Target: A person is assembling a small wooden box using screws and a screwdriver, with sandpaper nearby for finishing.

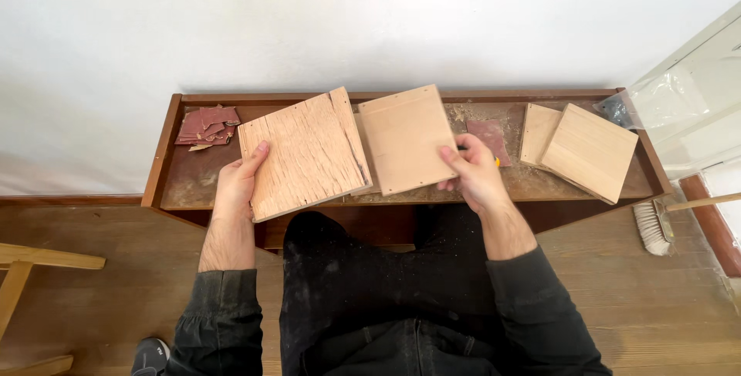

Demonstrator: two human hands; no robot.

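Note:
My left hand [238,183] grips the left edge of a rough, grainy square wooden board [305,154], tilted up over the low brown table [166,148]. My right hand [472,175] holds a smoother, paler wooden board [405,138] by its right edge. The two boards sit side by side, and the rough one slightly overlaps the pale one's left edge. Another pale board edge shows just behind them.
A heap of reddish sandpaper pieces [207,125] lies at the table's back left. One sandpaper sheet [489,137] and two stacked pale boards [588,150] lie to the right. A hand brush [654,225] rests on the wooden floor, with pale timber [31,264] at the left.

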